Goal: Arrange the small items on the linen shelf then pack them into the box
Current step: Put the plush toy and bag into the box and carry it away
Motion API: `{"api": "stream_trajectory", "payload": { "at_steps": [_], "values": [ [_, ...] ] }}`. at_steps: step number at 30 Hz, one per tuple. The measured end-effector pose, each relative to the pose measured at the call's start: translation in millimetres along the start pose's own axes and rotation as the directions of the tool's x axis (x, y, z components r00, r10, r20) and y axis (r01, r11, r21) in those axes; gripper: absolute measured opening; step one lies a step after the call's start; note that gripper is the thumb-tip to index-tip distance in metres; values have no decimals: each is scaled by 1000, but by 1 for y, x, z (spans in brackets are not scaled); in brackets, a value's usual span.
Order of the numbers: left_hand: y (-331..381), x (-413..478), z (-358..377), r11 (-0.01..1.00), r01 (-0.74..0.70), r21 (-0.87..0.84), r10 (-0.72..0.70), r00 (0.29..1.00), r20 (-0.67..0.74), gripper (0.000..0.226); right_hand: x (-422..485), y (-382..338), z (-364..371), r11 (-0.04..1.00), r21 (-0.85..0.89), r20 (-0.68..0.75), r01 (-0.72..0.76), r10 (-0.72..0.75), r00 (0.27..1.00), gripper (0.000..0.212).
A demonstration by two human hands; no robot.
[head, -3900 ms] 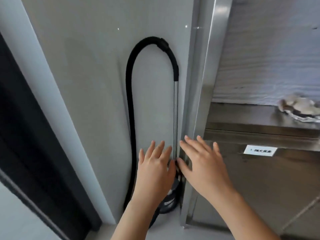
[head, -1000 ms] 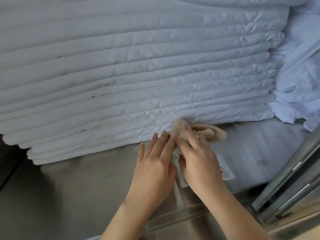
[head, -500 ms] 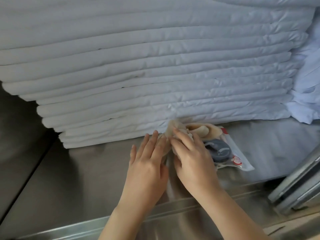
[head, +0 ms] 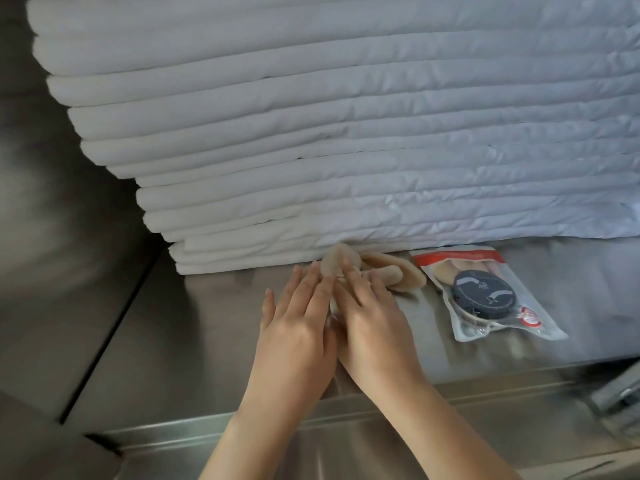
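Observation:
Several beige foam pads [head: 391, 271] lie in a loose heap on the steel shelf [head: 207, 341], right against the foot of a tall stack of folded white linen [head: 346, 133]. My left hand [head: 298, 327] and my right hand [head: 374, 320] lie side by side over the near end of the heap, fingers straight, fingertips touching the pads. One pad stands up between the fingertips. A clear plastic packet [head: 485, 296] with a red top strip, a dark round disc and more beige pads inside lies flat to the right, apart from my hands.
The shelf's front lip [head: 346, 420] runs below my wrists. A steel side wall [head: 69, 168] closes the left. A metal rail or latch [head: 620, 396] shows at the lower right corner. Bare steel lies left of my hands.
The view has shifted left and closer, so the whole packet now shows. My hands have stayed on the beige pads, flattening over them.

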State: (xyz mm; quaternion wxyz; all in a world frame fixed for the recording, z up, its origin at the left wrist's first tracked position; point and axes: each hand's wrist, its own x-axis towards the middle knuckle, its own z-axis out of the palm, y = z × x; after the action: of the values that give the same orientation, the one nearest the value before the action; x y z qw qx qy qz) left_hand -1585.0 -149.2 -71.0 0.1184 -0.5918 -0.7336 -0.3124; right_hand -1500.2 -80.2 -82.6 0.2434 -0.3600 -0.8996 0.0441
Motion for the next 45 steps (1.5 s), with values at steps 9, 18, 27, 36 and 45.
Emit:
{"api": "stream_trajectory", "payload": {
  "at_steps": [9,18,27,36,45],
  "values": [
    [23,15,16,995,-103,6,103,995,2,50,-11,30,-33,998,-45,-98,-32,28,995,43],
    [44,23,43,994,-87,60,84,995,61,46,-22,93,-51,973,-192,-19,-130,128,992,54],
    [47,27,58,984,-59,166,44,995,93,52,-24,118,-49,965,-221,79,-138,159,984,66],
    [42,21,61,983,-72,168,61,996,67,49,-26,107,-43,946,-272,110,-176,213,971,66],
    [31,-5,43,976,-146,164,128,985,112,57,-40,66,-37,939,-279,104,-203,240,965,65]
  ]
}}
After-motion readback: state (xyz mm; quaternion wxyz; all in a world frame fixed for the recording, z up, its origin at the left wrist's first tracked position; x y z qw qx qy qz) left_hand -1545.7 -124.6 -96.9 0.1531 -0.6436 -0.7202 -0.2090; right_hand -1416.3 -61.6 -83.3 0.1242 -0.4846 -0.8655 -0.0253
